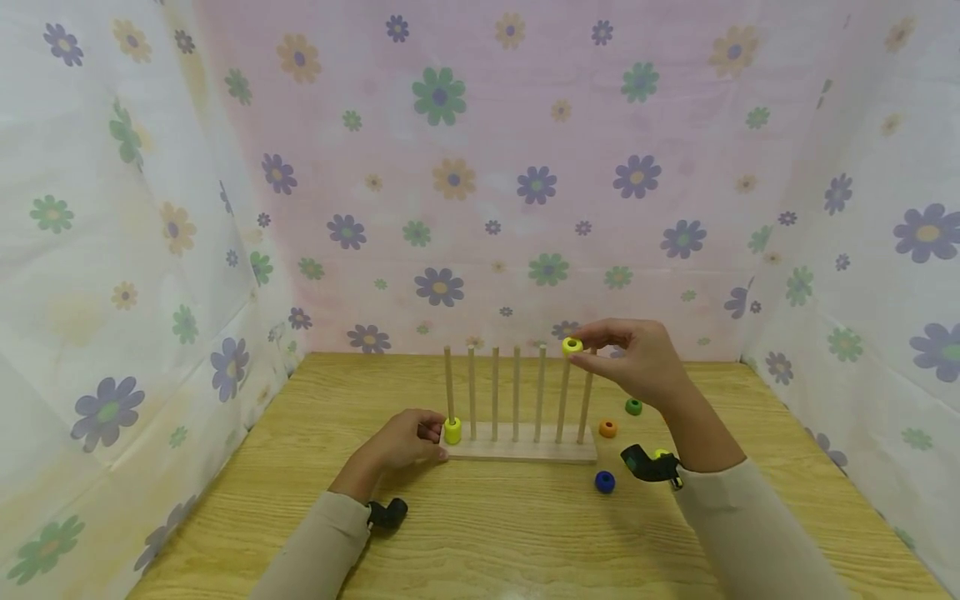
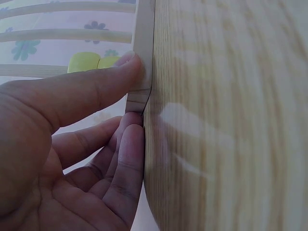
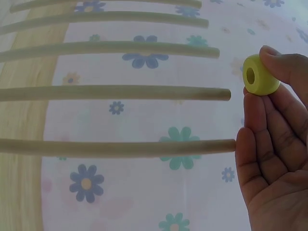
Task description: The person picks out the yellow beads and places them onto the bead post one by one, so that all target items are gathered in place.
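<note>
A wooden stand with several upright pegs has a pale base on the table. My left hand grips the base's left end, the thumb against its front and the fingers around the end. Two yellow beads are stacked on the leftmost peg, low against the base. My right hand is raised at the stand's right side and pinches another yellow bead between thumb and fingertips. In the right wrist view its hole faces the pegs, just beyond the tip of a peg, and the bead is off the peg.
Right of the stand lie a green bead, an orange bead and a blue bead. A yellow piece shows partly behind the right wrist's black camera. Flowered cloth hangs behind the wood-grain table and along both sides.
</note>
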{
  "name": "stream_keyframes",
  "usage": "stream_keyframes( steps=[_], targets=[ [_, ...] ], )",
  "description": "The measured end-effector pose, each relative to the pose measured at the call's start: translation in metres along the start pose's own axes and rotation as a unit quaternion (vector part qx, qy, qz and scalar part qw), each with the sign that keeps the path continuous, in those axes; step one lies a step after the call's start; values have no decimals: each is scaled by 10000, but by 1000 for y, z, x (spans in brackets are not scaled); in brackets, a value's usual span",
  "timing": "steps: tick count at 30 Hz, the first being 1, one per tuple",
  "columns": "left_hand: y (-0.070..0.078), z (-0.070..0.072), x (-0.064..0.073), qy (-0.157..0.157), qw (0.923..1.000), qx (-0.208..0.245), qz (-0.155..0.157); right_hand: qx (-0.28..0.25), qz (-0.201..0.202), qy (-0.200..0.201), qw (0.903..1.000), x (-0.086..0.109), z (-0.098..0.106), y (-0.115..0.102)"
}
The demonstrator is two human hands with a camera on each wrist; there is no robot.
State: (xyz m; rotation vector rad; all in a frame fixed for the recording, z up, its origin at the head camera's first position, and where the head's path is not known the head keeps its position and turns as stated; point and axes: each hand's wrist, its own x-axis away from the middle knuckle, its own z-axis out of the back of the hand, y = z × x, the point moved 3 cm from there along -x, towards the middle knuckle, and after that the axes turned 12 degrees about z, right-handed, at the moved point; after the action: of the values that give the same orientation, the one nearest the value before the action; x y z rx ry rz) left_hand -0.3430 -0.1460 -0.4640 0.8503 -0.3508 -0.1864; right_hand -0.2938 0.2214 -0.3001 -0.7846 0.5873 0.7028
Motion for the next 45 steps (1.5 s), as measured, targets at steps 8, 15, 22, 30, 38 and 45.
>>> stream_keyframes(
  steps=[8, 15, 22, 30, 38, 45],
  targets=[
    [-1, -1, 0, -18, 10000, 6, -5, -25, 150, -24, 9999, -8, -8, -6],
    [-3, -1, -1, -110, 9999, 93, -7, 142, 436, -122, 9989, -16, -14, -14],
    [-3, -1, -2, -69, 10000, 28, -17, 2, 313, -176, 9994, -23, -21, -17],
    [-3, -1, -3, -89, 10000, 36, -22, -152, 267, -295, 9991, -31, -30, -21],
    [-1, 0, -1, -54, 10000, 4, -33, -328, 167, -356, 9987, -37, -38, -26],
    [-1, 0, -1, -56, 10000, -7, -40, -463, 184, -383, 9980, -42, -45, -27]
  ],
)
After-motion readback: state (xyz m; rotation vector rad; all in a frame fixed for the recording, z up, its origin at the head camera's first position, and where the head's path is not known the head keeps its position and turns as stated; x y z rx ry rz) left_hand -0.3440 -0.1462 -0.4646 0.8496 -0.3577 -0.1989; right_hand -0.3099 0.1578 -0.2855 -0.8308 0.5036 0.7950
